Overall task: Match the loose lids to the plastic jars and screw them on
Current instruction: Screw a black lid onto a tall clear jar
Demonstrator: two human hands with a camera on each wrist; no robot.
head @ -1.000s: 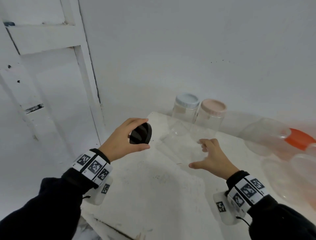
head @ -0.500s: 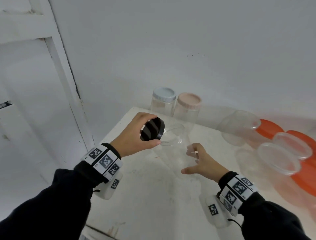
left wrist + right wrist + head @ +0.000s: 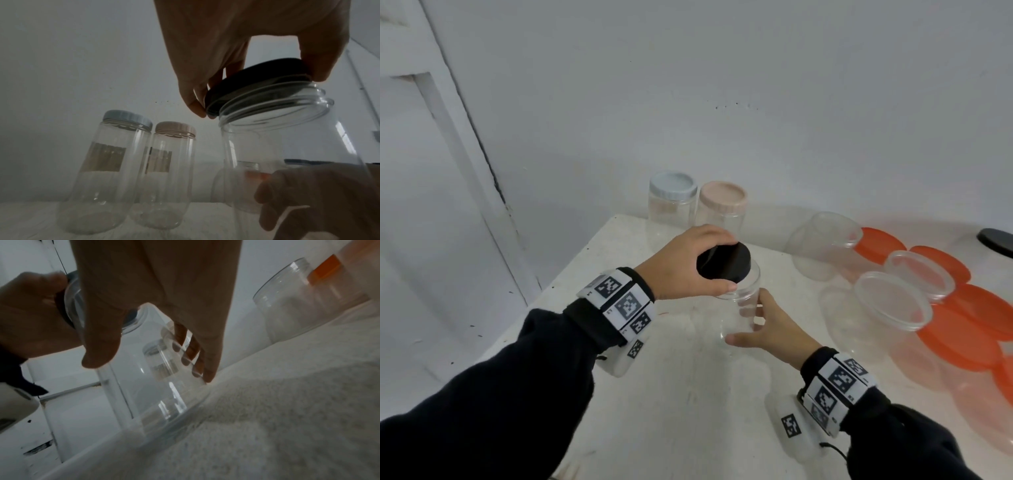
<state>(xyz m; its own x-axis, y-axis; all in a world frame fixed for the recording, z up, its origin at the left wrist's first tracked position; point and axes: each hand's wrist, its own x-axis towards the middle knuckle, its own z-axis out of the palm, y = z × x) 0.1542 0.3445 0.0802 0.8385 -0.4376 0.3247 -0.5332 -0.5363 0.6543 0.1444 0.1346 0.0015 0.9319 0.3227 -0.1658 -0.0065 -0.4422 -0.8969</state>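
Note:
A clear plastic jar (image 3: 739, 308) stands on the white table (image 3: 671, 411). My left hand (image 3: 681, 267) grips a black lid (image 3: 723, 262) by its rim and holds it on the jar's mouth, slightly tilted. In the left wrist view the black lid (image 3: 257, 84) sits partly over the threaded neck of the jar (image 3: 287, 146). My right hand (image 3: 767, 329) wraps round the jar's lower body. The right wrist view shows the fingers (image 3: 197, 356) through the wall of the clear jar (image 3: 148, 378).
Two capped jars stand at the back, one with a pale blue lid (image 3: 673, 185), one with a pink lid (image 3: 722, 197). Wide open jars (image 3: 822, 243) and orange lids (image 3: 959, 329) crowd the right side. Another black lid (image 3: 996, 240) lies far right. The table's left edge is close.
My left hand has brought the black lid from the left over onto the jar's mouth. The right hand has closed round the jar's body.

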